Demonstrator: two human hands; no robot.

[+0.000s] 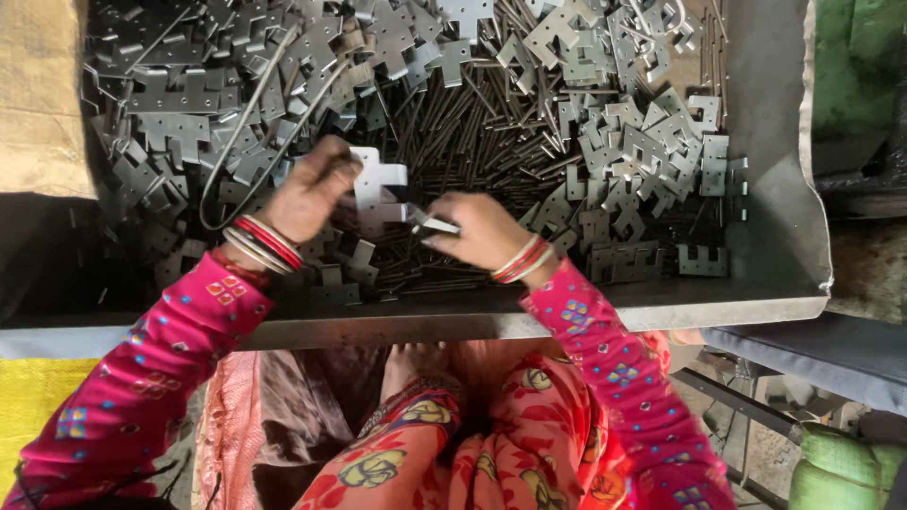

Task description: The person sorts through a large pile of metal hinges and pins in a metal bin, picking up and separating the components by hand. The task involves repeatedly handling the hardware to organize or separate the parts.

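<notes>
My left hand (307, 189) grips a flat grey metal hinge plate (378, 179) with notched edges, held over the middle of a metal tray (737, 302). My right hand (482, 231) pinches a smaller metal hinge piece (430, 224) just below and right of that plate, the two pieces almost touching. Both wrists wear red and white bangles, and both sleeves are pink with a printed pattern. Under the hands lies a heap of thin dark metal pins (453, 132).
Piles of loose grey hinge plates (642, 151) fill the tray's left, top and right sides. A bent wire loop (246, 123) lies on the left pile. A brown sack (38, 94) stands at the far left, a green object (855, 66) at the top right.
</notes>
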